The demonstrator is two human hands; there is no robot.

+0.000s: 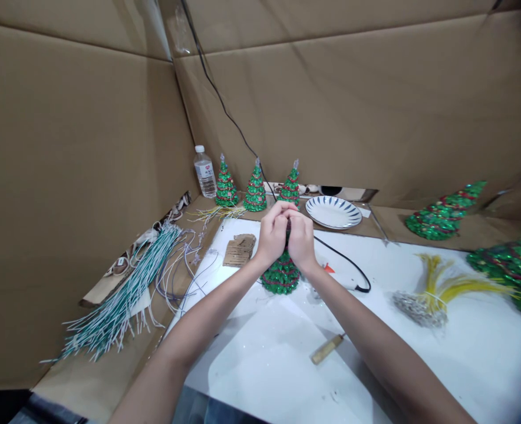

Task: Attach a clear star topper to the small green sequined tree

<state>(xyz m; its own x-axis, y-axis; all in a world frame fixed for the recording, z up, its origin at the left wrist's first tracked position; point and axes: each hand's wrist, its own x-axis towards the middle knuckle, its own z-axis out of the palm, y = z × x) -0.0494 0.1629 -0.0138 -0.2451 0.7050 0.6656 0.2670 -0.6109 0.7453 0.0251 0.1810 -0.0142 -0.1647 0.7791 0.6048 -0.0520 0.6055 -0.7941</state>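
Note:
A small green tinsel Christmas tree (280, 278) with dark red trim stands upright on the white table in front of me. My left hand (271, 233) and my right hand (302, 238) meet around its upper part, fingers curled and closed, thumbs side by side. The treetop is hidden by my fingers, so whether a small piece is also pinched there cannot be seen. Nearer to me, below my right forearm, lies a wooden-handled awl (326, 349). Right behind my right hand is a small orange piece (329, 268), partly covered.
Three finished-looking trees (255, 189) and a water bottle (205, 175) line the back. A striped plate (331, 225) sits behind my hands, a black cable (353, 262) beside it. Green-white wires (123, 306) lie left; yellow wires (437, 294) and larger trees (441, 215) right. Cardboard walls enclose the table.

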